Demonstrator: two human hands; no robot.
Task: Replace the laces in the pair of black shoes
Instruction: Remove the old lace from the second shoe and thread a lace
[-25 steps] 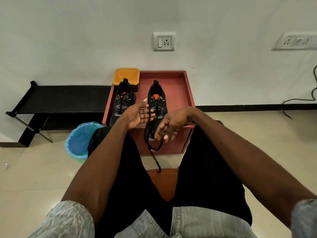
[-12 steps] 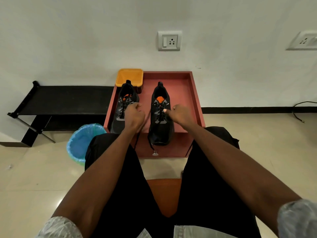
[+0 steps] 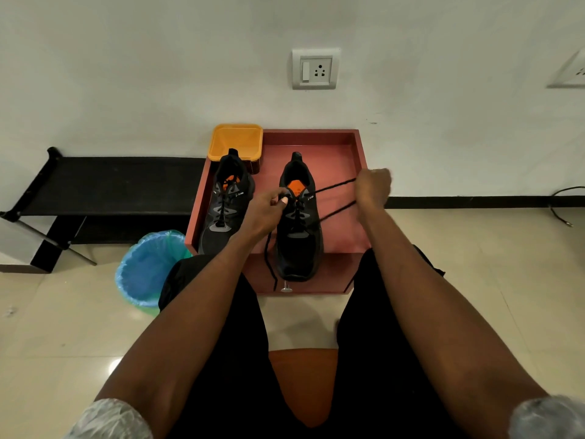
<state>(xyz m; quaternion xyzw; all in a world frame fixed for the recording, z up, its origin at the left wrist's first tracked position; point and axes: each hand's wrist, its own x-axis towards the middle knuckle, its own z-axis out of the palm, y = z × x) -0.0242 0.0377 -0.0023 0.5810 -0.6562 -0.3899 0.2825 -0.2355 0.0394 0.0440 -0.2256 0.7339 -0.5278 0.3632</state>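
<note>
Two black shoes with orange insoles stand side by side on a red tray (image 3: 354, 160). The left shoe (image 3: 225, 204) is laced. My left hand (image 3: 267, 209) presses its fingertips on the upper eyelets of the right shoe (image 3: 299, 236). My right hand (image 3: 373, 188) is fisted round the black lace (image 3: 335, 198), stretched taut to the right of that shoe. Another length of lace (image 3: 269, 258) hangs down over the tray's front, left of the right shoe.
An orange tub (image 3: 235, 141) sits at the tray's back left corner. A bin with a blue liner (image 3: 148, 267) stands on the floor left of the tray, beside a black low rack (image 3: 120, 185). An orange stool seat (image 3: 304, 378) shows between my legs.
My right hand has moved right and away from the right shoe, drawing the lace out taut. My left hand has shifted from beside the left shoe onto the right shoe's eyelets.
</note>
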